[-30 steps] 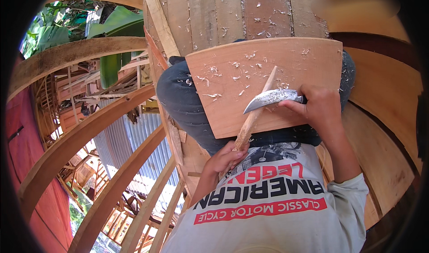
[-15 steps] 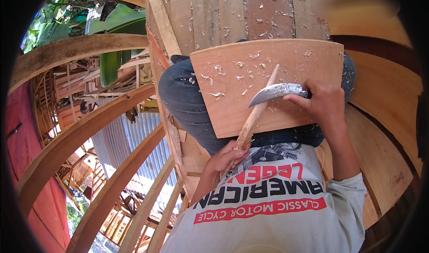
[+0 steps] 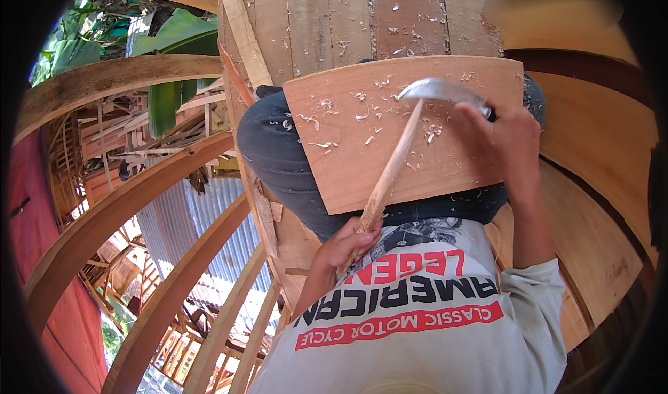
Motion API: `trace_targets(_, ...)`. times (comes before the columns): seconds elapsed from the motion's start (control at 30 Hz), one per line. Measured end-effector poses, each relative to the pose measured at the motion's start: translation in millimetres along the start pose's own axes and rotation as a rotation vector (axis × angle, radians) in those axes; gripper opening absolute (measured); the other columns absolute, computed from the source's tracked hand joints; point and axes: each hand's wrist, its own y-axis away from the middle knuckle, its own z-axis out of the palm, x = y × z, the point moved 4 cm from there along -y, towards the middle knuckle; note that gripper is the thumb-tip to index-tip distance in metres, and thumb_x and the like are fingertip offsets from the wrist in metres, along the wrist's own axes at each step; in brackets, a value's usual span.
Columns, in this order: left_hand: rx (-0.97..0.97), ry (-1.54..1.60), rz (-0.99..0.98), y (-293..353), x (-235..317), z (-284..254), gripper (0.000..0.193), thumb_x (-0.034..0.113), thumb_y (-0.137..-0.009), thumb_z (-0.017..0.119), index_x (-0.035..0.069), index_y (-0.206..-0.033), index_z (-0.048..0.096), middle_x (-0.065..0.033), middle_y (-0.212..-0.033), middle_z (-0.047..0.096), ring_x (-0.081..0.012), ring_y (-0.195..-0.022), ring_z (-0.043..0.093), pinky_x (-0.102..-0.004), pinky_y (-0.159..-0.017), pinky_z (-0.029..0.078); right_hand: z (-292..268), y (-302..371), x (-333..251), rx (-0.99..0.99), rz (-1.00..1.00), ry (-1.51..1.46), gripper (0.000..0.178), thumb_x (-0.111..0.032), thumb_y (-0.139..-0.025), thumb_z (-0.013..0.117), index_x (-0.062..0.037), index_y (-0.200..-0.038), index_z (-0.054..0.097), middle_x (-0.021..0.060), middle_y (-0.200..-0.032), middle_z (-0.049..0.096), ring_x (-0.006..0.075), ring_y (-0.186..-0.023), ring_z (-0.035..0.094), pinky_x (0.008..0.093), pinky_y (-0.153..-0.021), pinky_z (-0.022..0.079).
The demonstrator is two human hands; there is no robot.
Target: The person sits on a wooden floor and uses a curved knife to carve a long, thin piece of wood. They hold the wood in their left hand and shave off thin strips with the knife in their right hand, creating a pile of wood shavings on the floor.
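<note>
My left hand (image 3: pixel 351 244) is closed around the lower end of a tapered wooden stick (image 3: pixel 391 168), close to my shirt. The stick slants up and right over a flat wooden board (image 3: pixel 327 178) that lies across my lap. In my right hand (image 3: pixel 511 133) is a knife (image 3: pixel 445 91) with a curved blade, its handle mostly hidden by my fingers. The blade, slightly blurred, is at the stick's pointed far tip; whether it touches cannot be told. Curled wood shavings (image 3: pixel 431 133) are scattered on the board.
Beyond the board, a plank floor (image 3: pixel 348 22) is strewn with shavings. Curved wooden ribs (image 3: pixel 181 283) arch along the left, with corrugated metal sheets (image 3: pixel 219 216) and green leaves (image 3: pixel 181 36) outside. Curved wooden planking (image 3: pixel 591 164) rises on the right.
The knife has moved up along the stick, from its middle to its far tip, with my right hand. More shavings lie beside the stick. My left hand keeps its hold.
</note>
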Motion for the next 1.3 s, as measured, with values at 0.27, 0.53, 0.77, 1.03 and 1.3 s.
trace_targets(0.27, -0.096, -0.380, -0.041, -1, 4, -1, 0.044, 0.024, -0.081, 0.067, -0.006, -0.113, 0.057, 0.0002, -0.091, 0.059, -0.0060, -0.081, 0.051, -0.0228, -0.071, 0.044, -53, -18, 59, -0.130, 0.337, -0.178, 0.067, -0.062, -0.083, 0.060, 0.0038, -0.074, 0.067, 0.0170, -0.052, 0.052, 0.0309, -0.048, 0.051, 0.0368, -0.051, 0.042)
trace_targets(0.53, 0.313, -0.853, 0.087, 42, 43, 46, 0.053, 0.021, -0.075, 0.077, -0.001, -0.118, 0.057, -0.0112, -0.097, 0.069, -0.0153, -0.089, 0.064, -0.0310, -0.080, 0.049, -28, 30, 5, -0.351, 0.263, -0.445, 0.055, -0.051, -0.081, 0.068, 0.0018, -0.067, 0.063, 0.0205, -0.053, 0.050, 0.0353, -0.049, 0.052, 0.0372, -0.050, 0.043)
trace_targets(0.77, 0.629, -0.855, 0.219, 47, 49, 70, 0.057, 0.029, -0.080, 0.076, -0.005, -0.120, 0.054, -0.0082, -0.100, 0.065, -0.0133, -0.092, 0.059, -0.0287, -0.082, 0.047, -34, 24, -1, -0.251, 0.244, -0.380, 0.050, -0.048, -0.081, 0.070, -0.0003, -0.067, 0.063, 0.0207, -0.056, 0.054, 0.0387, -0.055, 0.058, 0.0395, -0.051, 0.046)
trace_targets(1.03, 0.780, -0.931, 0.155, 46, 43, 71, 0.040, 0.022, -0.083, 0.069, -0.004, -0.112, 0.058, -0.0078, -0.090, 0.065, -0.0135, -0.084, 0.058, -0.0308, -0.076, 0.047, -36, 25, -14, -0.375, -0.055, -0.473, 0.058, -0.057, -0.082, 0.062, -0.0018, -0.068, 0.067, 0.0193, -0.057, 0.059, 0.0357, -0.056, 0.062, 0.0414, -0.052, 0.048)
trace_targets(1.3, 0.760, -0.919, 0.205, 40, 39, 61, 0.037, 0.022, -0.082, 0.072, -0.002, -0.108, 0.062, -0.0142, -0.086, 0.070, -0.0183, -0.080, 0.067, -0.0318, -0.073, 0.050, -16, 28, -36, -0.489, -0.135, -0.285, 0.066, -0.065, -0.083, 0.054, -0.0031, -0.066, 0.069, 0.0170, -0.058, 0.062, 0.0324, -0.054, 0.064, 0.0409, -0.052, 0.049)
